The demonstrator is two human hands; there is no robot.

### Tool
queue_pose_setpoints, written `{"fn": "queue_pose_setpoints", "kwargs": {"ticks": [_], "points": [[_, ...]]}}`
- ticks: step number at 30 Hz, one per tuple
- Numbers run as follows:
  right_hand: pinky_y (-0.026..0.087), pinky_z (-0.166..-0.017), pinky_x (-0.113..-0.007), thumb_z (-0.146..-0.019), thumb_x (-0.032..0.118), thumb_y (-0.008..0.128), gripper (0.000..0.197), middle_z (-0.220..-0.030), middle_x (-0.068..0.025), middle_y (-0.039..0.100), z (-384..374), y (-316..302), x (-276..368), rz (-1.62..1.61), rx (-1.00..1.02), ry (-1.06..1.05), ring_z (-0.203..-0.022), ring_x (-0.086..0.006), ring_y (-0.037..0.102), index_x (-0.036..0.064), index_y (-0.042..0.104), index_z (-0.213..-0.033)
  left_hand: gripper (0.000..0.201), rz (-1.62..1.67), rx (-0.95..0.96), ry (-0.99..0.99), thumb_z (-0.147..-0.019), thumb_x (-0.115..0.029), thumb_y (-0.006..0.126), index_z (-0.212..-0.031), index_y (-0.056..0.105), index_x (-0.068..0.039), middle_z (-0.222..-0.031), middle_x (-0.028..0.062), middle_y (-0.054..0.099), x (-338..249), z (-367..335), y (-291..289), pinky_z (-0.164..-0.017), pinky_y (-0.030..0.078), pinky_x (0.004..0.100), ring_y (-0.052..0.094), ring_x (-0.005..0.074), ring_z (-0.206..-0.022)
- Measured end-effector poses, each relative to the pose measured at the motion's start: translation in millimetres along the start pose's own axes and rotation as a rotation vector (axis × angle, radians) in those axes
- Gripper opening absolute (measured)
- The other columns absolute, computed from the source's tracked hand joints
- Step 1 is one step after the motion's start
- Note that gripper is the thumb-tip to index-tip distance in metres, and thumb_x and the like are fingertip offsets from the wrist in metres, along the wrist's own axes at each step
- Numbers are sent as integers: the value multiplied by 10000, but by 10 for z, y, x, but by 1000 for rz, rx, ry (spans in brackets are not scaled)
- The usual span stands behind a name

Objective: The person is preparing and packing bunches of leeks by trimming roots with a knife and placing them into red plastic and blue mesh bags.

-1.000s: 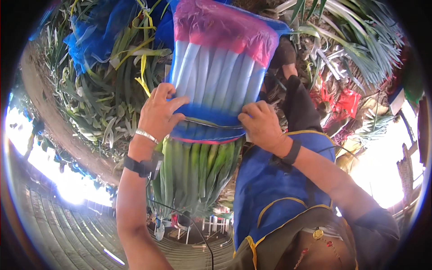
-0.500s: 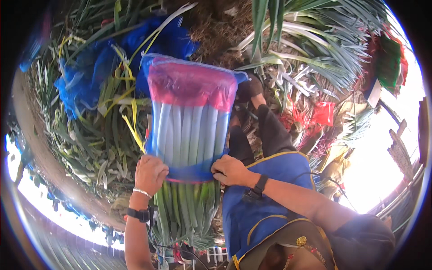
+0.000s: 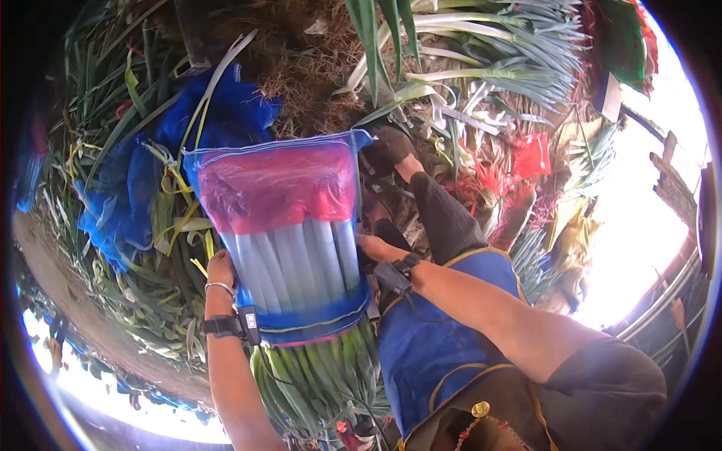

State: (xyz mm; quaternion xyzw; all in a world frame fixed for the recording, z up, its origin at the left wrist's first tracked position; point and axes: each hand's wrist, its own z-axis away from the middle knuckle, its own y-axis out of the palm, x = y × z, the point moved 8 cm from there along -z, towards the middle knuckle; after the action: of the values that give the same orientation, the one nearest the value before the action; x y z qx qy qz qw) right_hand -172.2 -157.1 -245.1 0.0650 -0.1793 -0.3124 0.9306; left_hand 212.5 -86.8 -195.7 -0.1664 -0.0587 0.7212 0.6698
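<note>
A bundle of leeks [image 3: 297,263] lies in front of me in a blue mesh bag [image 3: 316,322]. Pink-red wrapping [image 3: 282,192] covers its far end beneath the mesh, and green leaves [image 3: 320,372] fan out of the bag's near end, below the hem. My left hand [image 3: 221,269] holds the bundle's left side, its fingers partly hidden by the bag. Against the right side, about level with it, my right hand [image 3: 376,248] grips the bundle, fingertips tucked out of sight. White stalks show through the mesh between the hands.
Loose blue netting [image 3: 124,210] and yellow strips lie among leaf scraps at left. More leeks [image 3: 496,45] are piled at the far right, beside roots [image 3: 301,83]. Red plastic scraps [image 3: 531,155] lie on the ground at right. A blue apron [image 3: 451,323] covers my lap.
Both hands have left the bag's near hem and moved farther up the bundle's sides. The bundle now appears lower in view, its far end tilted slightly left.
</note>
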Motion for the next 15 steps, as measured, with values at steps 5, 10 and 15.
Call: {"fn": "queue_pose_setpoints", "kwargs": {"ticks": [5,10,15], "points": [[444,-906,-380,-849,456,548,515,-1099,-199,647,72,-45,89,98,-24,-296,-1067,-287,595,18,657,-1096,260,155,22,-87,-851,-141,535,-976,650,57,-800,107,687,-290,126,178,-622,509,304,652,196,-667],[511,-790,-435,-808,376,557,393,-940,-219,666,282,-147,157,300,-142,61,-908,-381,638,66,660,-1027,240,-283,-164,188,-842,-120,519,-998,634,22,-859,201,683,-170,47,-22,-709,490,364,666,278,-774],[532,-740,-442,-779,348,555,346,-886,-190,682,758,-114,199,534,-182,74,-842,-364,661,47,700,-866,260,-319,-123,316,-879,-115,472,-1086,596,-16,-963,208,674,-295,256,50,-775,486,359,661,295,-879]]}}
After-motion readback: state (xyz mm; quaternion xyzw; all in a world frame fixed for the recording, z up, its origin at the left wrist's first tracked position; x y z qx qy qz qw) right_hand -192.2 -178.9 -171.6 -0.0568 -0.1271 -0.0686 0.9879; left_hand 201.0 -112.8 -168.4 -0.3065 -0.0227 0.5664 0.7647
